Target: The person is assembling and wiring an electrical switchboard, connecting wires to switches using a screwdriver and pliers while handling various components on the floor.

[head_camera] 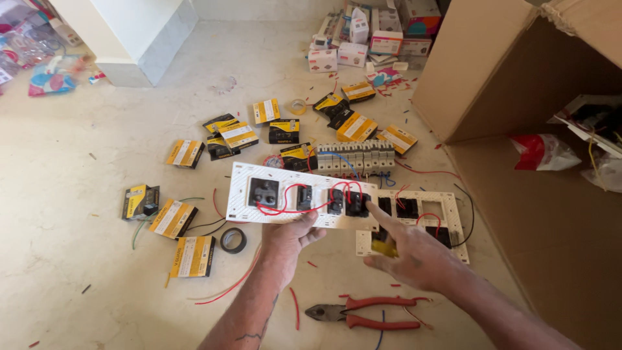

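Switch plate (301, 194) (wired) – left hand (289, 236) holding, boxes (194, 256) around

Your left hand (288, 234) raised palm-up, fingers curled in grip, forearm bare. Your right hand (414, 256) palm-down, index finger extended forward, other fingers loosely bent.

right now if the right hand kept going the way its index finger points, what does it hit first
The right hand points up and left; its fingertip looks to be at, perhaps already touching, the rightmost black switch module on the white switch plate that the left hand holds. Depth is unclear.
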